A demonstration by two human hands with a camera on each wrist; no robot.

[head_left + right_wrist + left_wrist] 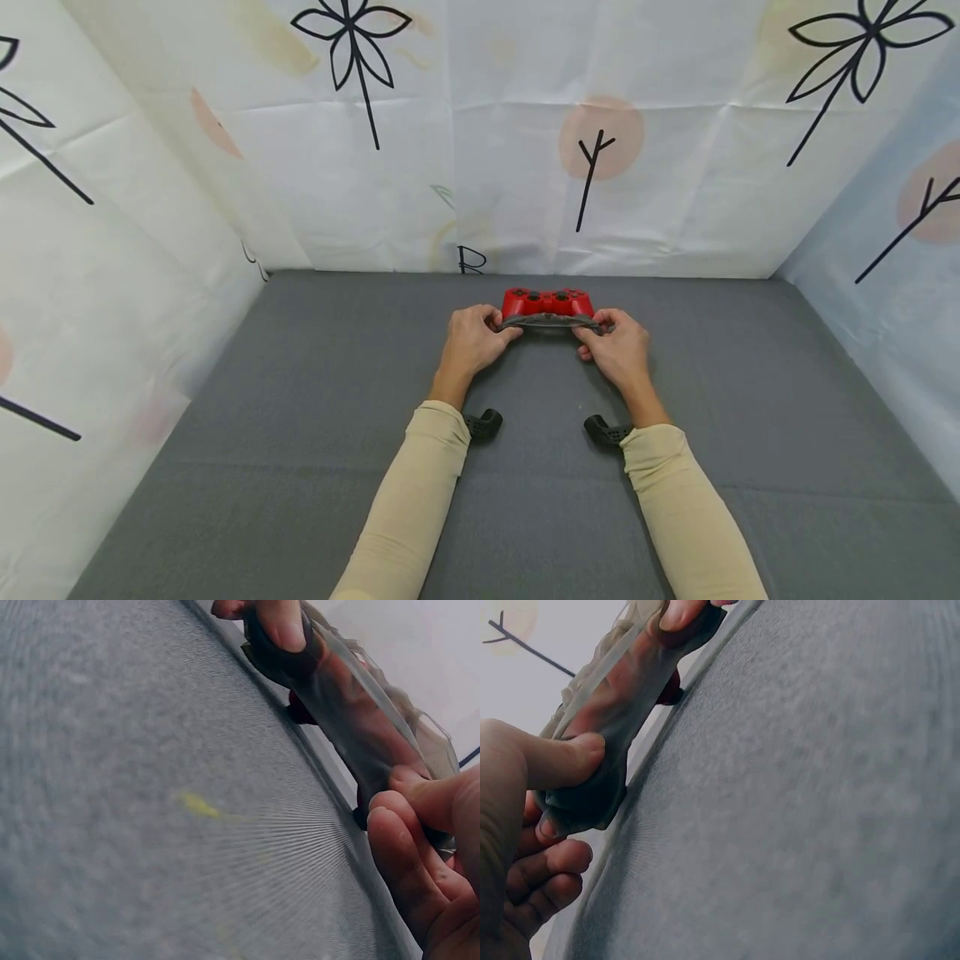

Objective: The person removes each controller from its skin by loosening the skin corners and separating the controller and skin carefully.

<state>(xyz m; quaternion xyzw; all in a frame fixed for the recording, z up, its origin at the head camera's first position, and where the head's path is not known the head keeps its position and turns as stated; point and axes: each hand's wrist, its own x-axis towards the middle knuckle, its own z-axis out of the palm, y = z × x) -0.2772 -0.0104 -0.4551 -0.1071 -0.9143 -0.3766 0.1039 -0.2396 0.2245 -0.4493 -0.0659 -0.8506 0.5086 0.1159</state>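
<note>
A red game controller (547,302) lies toward the back of the grey table. Along its near side runs a thin, translucent dark grey cover (549,321) with a pale rim; the left wrist view shows it sagging and see-through. My left hand (474,340) pinches the left end of this cover between thumb and fingers. At the right end my right hand (619,348) pinches it likewise, with its thumb (416,784) on the near face. How far the cover reaches round the controller is hidden.
The grey cloth-covered table (337,375) spreads round both arms. White printed sheets (487,183) stand behind it and at both sides. A black curved wrist mount (483,425) sticks out inward from the left wrist, another (603,431) from the right.
</note>
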